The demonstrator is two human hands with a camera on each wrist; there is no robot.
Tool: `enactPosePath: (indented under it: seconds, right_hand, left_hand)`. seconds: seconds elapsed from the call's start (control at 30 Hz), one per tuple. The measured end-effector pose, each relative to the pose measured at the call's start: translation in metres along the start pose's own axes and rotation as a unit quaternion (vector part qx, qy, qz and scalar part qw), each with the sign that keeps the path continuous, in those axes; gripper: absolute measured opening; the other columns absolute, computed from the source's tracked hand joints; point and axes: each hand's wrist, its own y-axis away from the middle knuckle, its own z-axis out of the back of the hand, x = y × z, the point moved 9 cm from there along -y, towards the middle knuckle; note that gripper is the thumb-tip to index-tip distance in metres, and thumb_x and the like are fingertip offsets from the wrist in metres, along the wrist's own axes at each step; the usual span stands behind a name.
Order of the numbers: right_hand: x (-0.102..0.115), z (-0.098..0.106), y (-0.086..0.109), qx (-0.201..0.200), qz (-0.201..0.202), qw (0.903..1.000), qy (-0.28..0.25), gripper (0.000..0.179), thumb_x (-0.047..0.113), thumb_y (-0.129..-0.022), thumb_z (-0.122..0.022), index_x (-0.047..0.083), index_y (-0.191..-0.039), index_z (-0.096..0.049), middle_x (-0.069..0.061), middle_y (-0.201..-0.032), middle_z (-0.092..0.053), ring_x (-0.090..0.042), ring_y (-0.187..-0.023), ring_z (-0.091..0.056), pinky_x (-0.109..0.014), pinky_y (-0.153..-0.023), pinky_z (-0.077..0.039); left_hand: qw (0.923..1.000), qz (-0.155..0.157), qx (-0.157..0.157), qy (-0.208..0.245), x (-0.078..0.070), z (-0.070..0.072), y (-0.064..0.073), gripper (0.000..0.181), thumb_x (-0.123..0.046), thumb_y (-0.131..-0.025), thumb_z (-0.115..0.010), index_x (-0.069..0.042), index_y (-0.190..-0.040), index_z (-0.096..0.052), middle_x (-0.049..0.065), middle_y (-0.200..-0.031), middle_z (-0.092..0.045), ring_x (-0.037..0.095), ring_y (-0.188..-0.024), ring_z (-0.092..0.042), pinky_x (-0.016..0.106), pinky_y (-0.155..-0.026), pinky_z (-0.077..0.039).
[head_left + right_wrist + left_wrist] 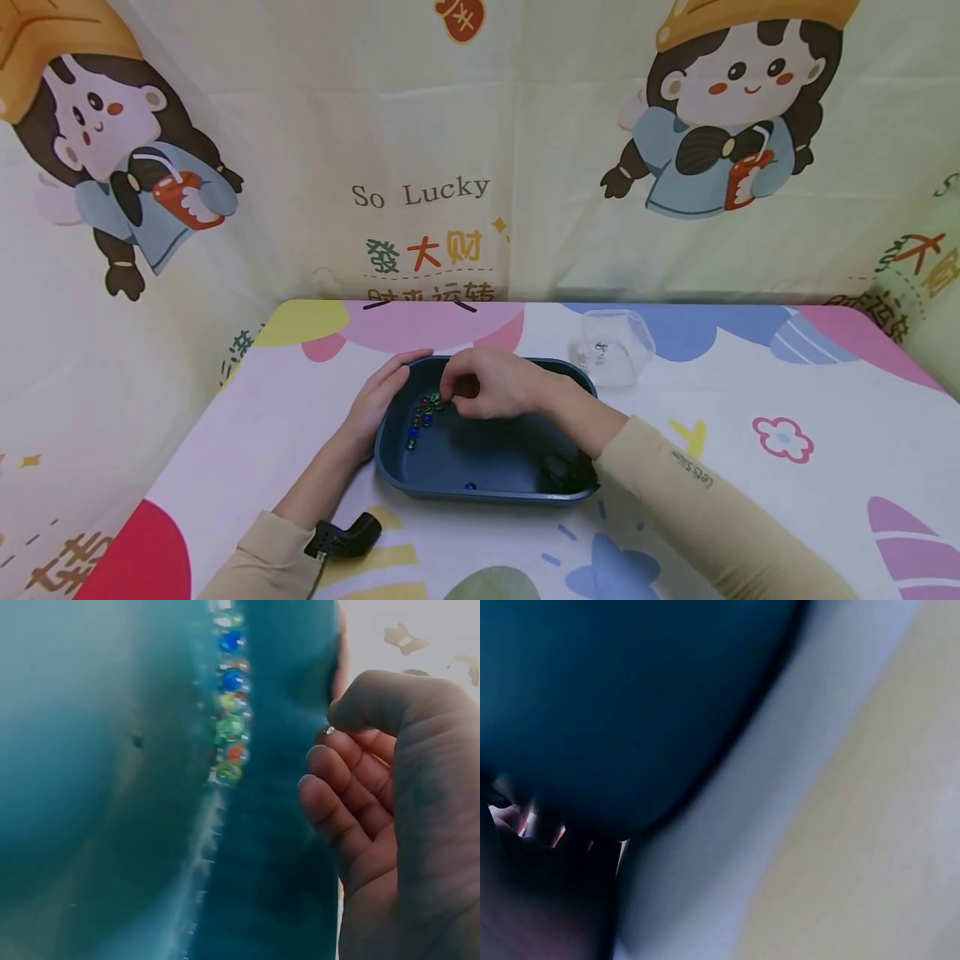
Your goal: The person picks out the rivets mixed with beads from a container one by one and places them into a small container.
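Observation:
A dark blue rectangular tub [480, 492] with rounded corners stands on the table. Along its left inner side lies a row of several coloured glass marbles [427, 419], seen as green, blue and orange balls [231, 726] in the right wrist view. One blue marble [470, 486] lies apart near the front wall. My left hand [372, 407] rests with straight fingers along the tub's left rim. Over the tub's back left, my right hand [495, 385] pinches a tiny shiny silvery piece [328, 730] between thumb and index finger; its exact kind is unclear.
Behind the tub's right end sits a clear plastic box [628, 346] with small silvery pieces [601, 350] in it. A black device [348, 536] is strapped to my left wrist. A printed cloth [555, 167] hangs behind the patterned table [712, 517].

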Motion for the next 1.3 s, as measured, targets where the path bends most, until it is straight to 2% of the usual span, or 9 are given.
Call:
enactPosePath:
  seconds: [0.17, 0.43, 0.6, 0.67, 0.97, 1.1, 1.3]
  right_hand:
    - [0.002, 0.012, 0.003, -0.043, 0.023, 0.9987, -0.012, 0.008, 0.003, -0.089, -0.068, 0.004, -0.097, -0.071, 0.000, -0.089, -0.066, -0.014, -0.074, -0.056, -0.027, -0.069, -0.051]
    - [0.001, 0.031, 0.012, -0.107, 0.049, 0.9919, -0.046, 0.009, -0.002, -0.086, -0.069, 0.003, -0.093, -0.070, 0.003, -0.084, -0.065, -0.009, -0.071, -0.057, -0.029, -0.067, -0.053]
    - [-0.001, 0.039, 0.020, -0.145, 0.055, 0.9859, -0.062, 0.012, -0.004, -0.085, -0.069, 0.006, -0.091, -0.071, 0.003, -0.082, -0.066, -0.010, -0.068, -0.057, -0.030, -0.063, -0.053]
    - [0.000, 0.043, 0.023, -0.160, 0.060, 0.9832, -0.065, 0.014, -0.005, -0.085, -0.069, 0.007, -0.091, -0.071, 0.004, -0.083, -0.066, -0.010, -0.068, -0.057, -0.032, -0.062, -0.053]
    - [0.003, 0.050, 0.026, -0.185, 0.082, 0.9774, -0.060, 0.014, -0.006, -0.085, -0.069, 0.006, -0.092, -0.071, 0.000, -0.085, -0.068, -0.011, -0.069, -0.059, -0.033, -0.061, -0.053]
    - [0.003, 0.058, 0.030, -0.210, 0.080, 0.9729, -0.055, 0.013, -0.006, -0.084, -0.069, 0.003, -0.093, -0.071, 0.000, -0.086, -0.068, -0.012, -0.070, -0.060, -0.032, -0.062, -0.053]
    - [0.003, 0.068, 0.036, -0.227, 0.075, 0.9694, -0.056, 0.013, -0.007, -0.084, -0.070, 0.001, -0.094, -0.071, -0.008, -0.088, -0.070, -0.015, -0.071, -0.060, -0.029, -0.062, -0.053]
  left_hand:
    - [1.0000, 0.004, -0.003, 0.003, 0.001, 0.001, 0.001, 0.049, -0.028, -0.111, -0.032, -0.001, -0.151, -0.039, 0.023, -0.147, -0.047, 0.038, -0.134, -0.046, 0.032, -0.105, -0.043]
    - [1.0000, 0.004, -0.007, -0.004, 0.002, 0.002, 0.002, 0.049, -0.029, -0.111, -0.032, -0.001, -0.151, -0.039, 0.023, -0.148, -0.047, 0.037, -0.136, -0.045, 0.036, -0.109, -0.039]
    - [0.9999, 0.005, -0.010, -0.007, 0.004, 0.003, 0.002, 0.049, -0.029, -0.111, -0.032, -0.001, -0.151, -0.040, 0.023, -0.148, -0.047, 0.037, -0.136, -0.044, 0.041, -0.113, -0.035]
    - [0.9999, 0.005, -0.010, -0.004, 0.004, 0.003, 0.002, 0.049, -0.028, -0.111, -0.032, -0.001, -0.151, -0.040, 0.023, -0.148, -0.047, 0.037, -0.137, -0.044, 0.040, -0.113, -0.035]
    - [1.0000, -0.001, -0.009, -0.004, 0.001, 0.005, 0.003, 0.049, -0.029, -0.111, -0.031, -0.001, -0.151, -0.039, 0.022, -0.149, -0.045, 0.037, -0.137, -0.043, 0.034, -0.110, -0.039]
    - [1.0000, -0.005, -0.006, -0.003, 0.000, 0.004, 0.002, 0.049, -0.028, -0.112, -0.031, 0.000, -0.151, -0.039, 0.022, -0.150, -0.045, 0.037, -0.137, -0.043, 0.032, -0.109, -0.039]
    - [1.0000, -0.007, -0.001, 0.001, 0.001, 0.003, -0.002, 0.048, -0.028, -0.111, -0.032, 0.000, -0.151, -0.040, 0.021, -0.150, -0.045, 0.036, -0.137, -0.043, 0.031, -0.108, -0.041]
